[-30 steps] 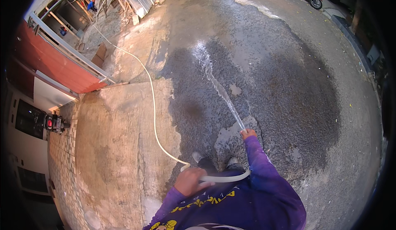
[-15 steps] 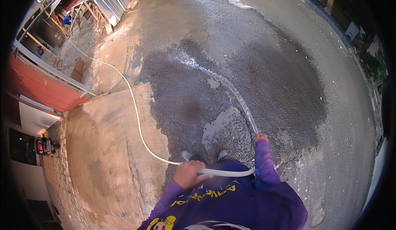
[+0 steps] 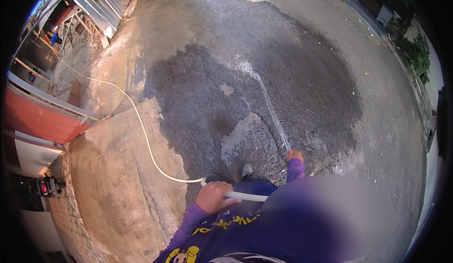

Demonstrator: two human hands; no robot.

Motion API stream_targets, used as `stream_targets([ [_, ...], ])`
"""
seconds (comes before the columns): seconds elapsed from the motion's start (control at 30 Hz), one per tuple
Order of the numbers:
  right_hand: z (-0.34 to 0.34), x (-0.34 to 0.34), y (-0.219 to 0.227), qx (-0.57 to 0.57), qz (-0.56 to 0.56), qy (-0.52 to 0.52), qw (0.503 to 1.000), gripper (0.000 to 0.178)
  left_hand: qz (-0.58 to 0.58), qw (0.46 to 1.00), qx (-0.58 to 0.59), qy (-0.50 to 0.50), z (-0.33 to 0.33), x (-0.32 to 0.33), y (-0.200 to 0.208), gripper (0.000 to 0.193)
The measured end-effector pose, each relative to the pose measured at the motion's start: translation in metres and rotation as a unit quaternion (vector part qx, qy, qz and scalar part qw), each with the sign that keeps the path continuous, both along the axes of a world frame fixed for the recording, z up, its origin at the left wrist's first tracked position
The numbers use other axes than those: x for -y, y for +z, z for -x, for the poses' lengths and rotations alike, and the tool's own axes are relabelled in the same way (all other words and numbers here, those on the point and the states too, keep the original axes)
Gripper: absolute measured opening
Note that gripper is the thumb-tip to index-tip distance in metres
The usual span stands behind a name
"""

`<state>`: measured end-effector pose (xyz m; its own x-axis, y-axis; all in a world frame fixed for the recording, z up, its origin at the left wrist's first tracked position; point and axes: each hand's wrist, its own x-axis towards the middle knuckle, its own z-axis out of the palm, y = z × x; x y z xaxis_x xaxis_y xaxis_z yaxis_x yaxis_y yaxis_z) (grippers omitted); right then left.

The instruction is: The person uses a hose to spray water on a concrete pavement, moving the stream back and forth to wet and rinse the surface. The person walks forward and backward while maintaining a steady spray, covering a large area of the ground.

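Note:
A pale garden hose crosses in front of my waist. My left hand is closed around it near my belly. Further along, at the hose's end, my right hand grips it, its fingers wrapped round so the tip barely shows. From there a stream of water shoots forward and breaks into spray on the dark wet pavement. A blurred patch covers my right forearm and part of the hose.
Behind my left hand the hose runs back over brown concrete toward a shed with metal sheets, where a person in blue is. A motorcycle stands by the left wall. A kerb and plants line the right.
The water stream has swung to the right and runs straighter, landing further right. Both hands keep their grip on the hose. The view has shifted slightly.

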<state>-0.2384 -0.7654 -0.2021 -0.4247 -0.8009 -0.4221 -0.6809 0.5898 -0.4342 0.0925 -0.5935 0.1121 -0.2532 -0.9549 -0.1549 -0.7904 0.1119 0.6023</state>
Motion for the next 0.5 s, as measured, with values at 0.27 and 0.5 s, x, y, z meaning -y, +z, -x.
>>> stream_targets([
  [0.27, 0.004, -0.02, 0.009, 0.01, 0.023, 0.005, 1.0, 0.035, 0.009, 1.0, -0.011, -0.021, -0.003, -0.018, 0.003, 0.041],
  [0.5, 0.018, -0.05, 0.029, -0.042, 0.035, -0.007, 0.998, 0.034, 0.021, 0.999, -0.03, -0.038, 0.0, -0.052, 0.002, 0.042],
])
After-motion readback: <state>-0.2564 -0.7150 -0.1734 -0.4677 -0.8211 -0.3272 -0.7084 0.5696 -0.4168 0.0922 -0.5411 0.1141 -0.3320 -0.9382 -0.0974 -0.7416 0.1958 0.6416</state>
